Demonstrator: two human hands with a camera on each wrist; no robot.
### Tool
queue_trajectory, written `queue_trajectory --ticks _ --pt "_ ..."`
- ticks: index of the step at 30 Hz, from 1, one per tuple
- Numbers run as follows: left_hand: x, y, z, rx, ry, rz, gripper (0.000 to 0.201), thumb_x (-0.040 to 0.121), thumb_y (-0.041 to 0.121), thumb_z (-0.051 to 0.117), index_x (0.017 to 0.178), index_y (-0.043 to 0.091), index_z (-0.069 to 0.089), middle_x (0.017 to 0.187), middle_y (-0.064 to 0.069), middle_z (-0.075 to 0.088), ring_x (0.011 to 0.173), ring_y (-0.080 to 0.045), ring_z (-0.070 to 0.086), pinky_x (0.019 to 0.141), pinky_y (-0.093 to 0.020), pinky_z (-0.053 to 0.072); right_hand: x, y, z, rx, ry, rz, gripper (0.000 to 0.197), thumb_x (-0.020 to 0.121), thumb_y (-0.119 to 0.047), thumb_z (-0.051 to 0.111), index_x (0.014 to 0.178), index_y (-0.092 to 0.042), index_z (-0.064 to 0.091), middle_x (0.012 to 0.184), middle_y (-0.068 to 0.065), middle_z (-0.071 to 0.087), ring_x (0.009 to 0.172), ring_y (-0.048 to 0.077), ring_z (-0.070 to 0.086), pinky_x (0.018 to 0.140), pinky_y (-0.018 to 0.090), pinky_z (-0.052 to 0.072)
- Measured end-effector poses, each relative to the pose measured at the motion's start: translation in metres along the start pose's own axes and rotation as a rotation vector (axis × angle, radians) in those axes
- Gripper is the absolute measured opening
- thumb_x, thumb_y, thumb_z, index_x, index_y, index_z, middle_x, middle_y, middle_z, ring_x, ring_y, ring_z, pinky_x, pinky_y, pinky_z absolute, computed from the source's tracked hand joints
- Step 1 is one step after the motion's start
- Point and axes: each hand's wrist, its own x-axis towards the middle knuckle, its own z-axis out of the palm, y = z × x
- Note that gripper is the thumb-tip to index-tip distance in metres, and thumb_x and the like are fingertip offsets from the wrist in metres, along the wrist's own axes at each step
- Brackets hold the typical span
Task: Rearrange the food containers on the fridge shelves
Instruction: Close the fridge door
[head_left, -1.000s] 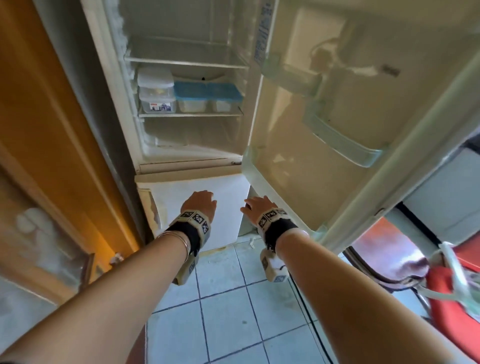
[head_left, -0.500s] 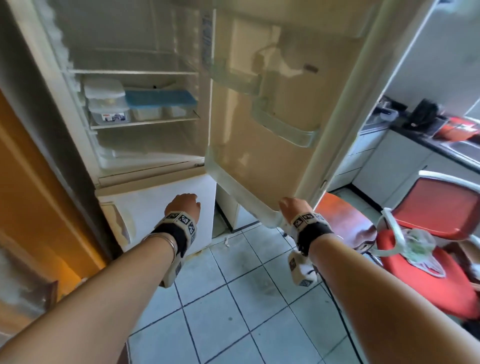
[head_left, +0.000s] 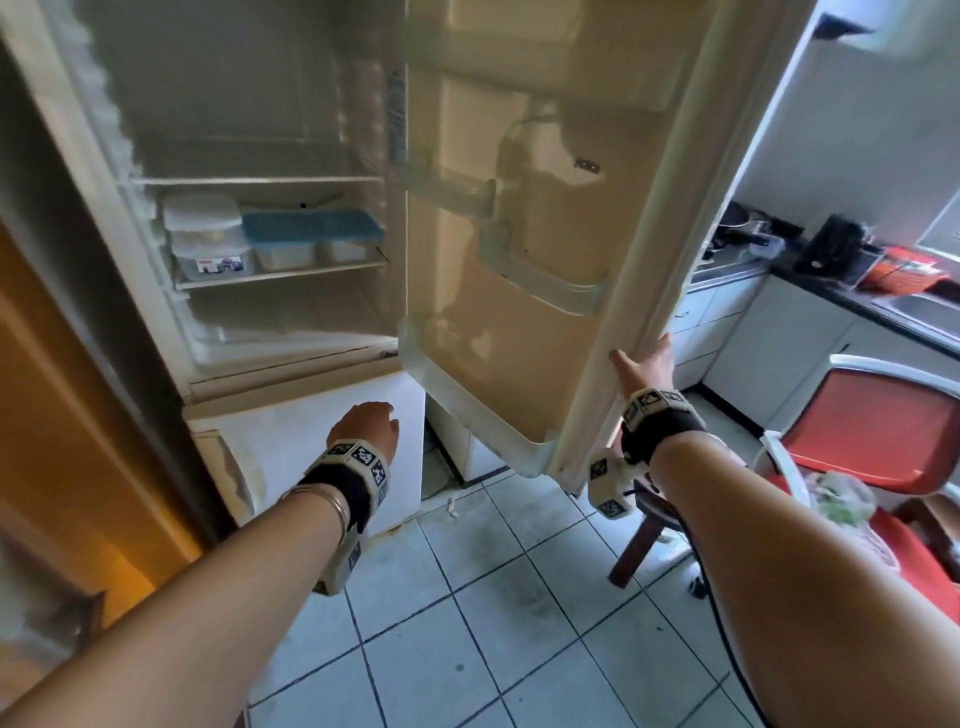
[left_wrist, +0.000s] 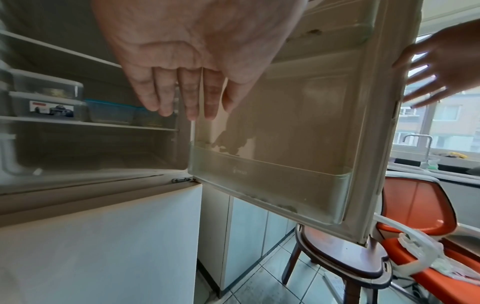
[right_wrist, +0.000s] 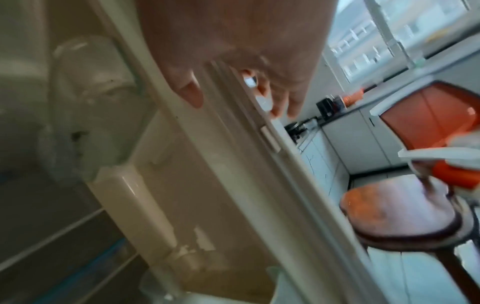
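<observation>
R hand (head_left: 644, 364) now grips fridge door (head_left: 519, 234) edge, swung wider; L hand (head_left: 363, 428) open, empty; containers (head_left: 270, 239) on shelf untouched.

The right wrist view is smeared with blur, the right hand (right_wrist: 233, 51) cut off up top, its fingers (right_wrist: 285, 102) partly hidden behind the fridge door (right_wrist: 233, 164), and the containers (head_left: 208, 239) show contents too murky to read.

Both arms are stretched out forward, each wearing a black wristband with marker tags. Left hand (head_left: 365, 427) hangs in the air, palm down, fingers (left_wrist: 166, 96) straight and together, holding nothing. Right hand (head_left: 644, 361) is raised higher, thumb on one side, fingers (right_wrist: 283, 102) reaching round the other.
</observation>
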Motion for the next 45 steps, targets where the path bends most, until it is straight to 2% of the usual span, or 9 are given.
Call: queue_trajectory --ticks 3,9,17,21,24,30,38,42,45 --pt "-0.005 -0.010 0.000 -0.017 -0.001 -0.028 0.044 0.099 0.026 0.034 0.142 0.017 0.041 0.150 -0.004 0.040 0.138 -0.022 0.038 0.115 -0.034 0.031 -0.008 0.002 0.011 0.027 0.052 0.009 0.082 0.087 -0.025 0.058 0.150 -0.004 0.010 0.153 0.018 0.023 0.142 0.026 0.025 0.116 0.032 0.020" --pt "-0.013 -0.026 -0.003 -0.019 -0.011 -0.049 0.045 0.100 0.027 0.031 0.143 0.017 0.038 0.153 -0.004 0.036 0.140 -0.023 0.034 0.116 -0.034 0.028 -0.041 0.011 0.026 0.018 0.113 -0.092 0.062 0.083 -0.025 0.061 0.138 -0.007 0.036 0.136 0.018 0.043 0.126 0.030 0.046 0.107 0.036 0.032" --pt "-0.035 -0.063 -0.014 -0.061 0.038 -0.043 0.044 0.100 0.026 0.033 0.142 0.016 0.039 0.151 -0.005 0.038 0.139 -0.023 0.036 0.115 -0.034 0.029 -0.118 -0.001 0.078 0.077 -0.273 -0.208 0.086 0.079 -0.035 0.071 0.145 -0.006 0.024 0.145 0.012 0.036 0.134 0.025 0.037 0.113 0.034 0.030" --pt "-0.048 -0.092 -0.027 -0.124 0.086 -0.063 0.045 0.099 0.024 0.038 0.142 0.013 0.041 0.150 -0.008 0.040 0.138 -0.024 0.039 0.115 -0.031 0.029 -0.156 -0.025 0.117 0.149 -0.454 -0.190 0.107 0.062 -0.050 0.077 0.147 -0.017 0.020 0.149 0.009 0.035 0.136 0.026 0.039 0.113 0.048 0.034" --pt "-0.053 -0.107 -0.043 -0.198 0.119 -0.060 0.046 0.097 0.023 0.042 0.143 0.014 0.041 0.149 -0.009 0.041 0.136 -0.026 0.042 0.114 -0.031 0.031 -0.174 -0.045 0.142 0.099 -0.515 -0.212 0.094 0.072 -0.034 0.078 0.145 -0.013 0.022 0.147 0.010 0.038 0.133 0.025 0.043 0.111 0.044 0.038" --pt "-0.062 -0.130 -0.086 -0.350 0.235 -0.110 0.052 0.096 0.036 0.042 0.144 0.014 0.036 0.145 -0.011 0.047 0.131 -0.028 0.047 0.106 -0.036 0.038 -0.208 -0.093 0.204 0.024 -0.620 -0.247 0.069 0.082 -0.031 0.070 0.138 -0.011 0.035 0.139 0.007 0.051 0.122 0.025 0.054 0.106 0.042 0.043" --pt "-0.027 -0.142 -0.149 -0.518 0.316 -0.203 0.064 0.092 0.039 0.051 0.146 0.014 0.027 0.146 -0.010 0.045 0.130 -0.029 0.048 0.106 -0.037 0.040 -0.228 -0.150 0.261 -0.211 -0.788 -0.511 0.066 0.090 -0.030 0.060 0.145 -0.012 0.028 0.148 0.008 0.041 0.134 0.024 0.043 0.111 0.034 0.033" --pt "0.010 -0.157 -0.183 -0.719 0.316 -0.297 0.074 0.090 0.038 0.054 0.150 0.017 0.016 0.153 -0.010 0.033 0.136 -0.034 0.039 0.111 -0.046 0.033 -0.206 -0.182 0.275 -0.279 -0.725 -0.694 0.067 0.093 -0.026 0.053 0.150 -0.013 0.020 0.156 0.007 0.024 0.142 0.022 0.030 0.117 0.032 0.025" --pt "0.047 -0.170 -0.209 -0.811 0.368 -0.331 0.073 0.089 0.036 0.058 0.148 0.014 0.022 0.151 -0.010 0.036 0.136 -0.033 0.040 0.112 -0.045 0.032 -0.176 -0.208 0.286 -0.312 -0.637 -0.781 0.064 0.095 -0.024 0.049 0.150 -0.014 0.018 0.159 0.003 0.016 0.146 0.018 0.022 0.119 0.032 0.022"
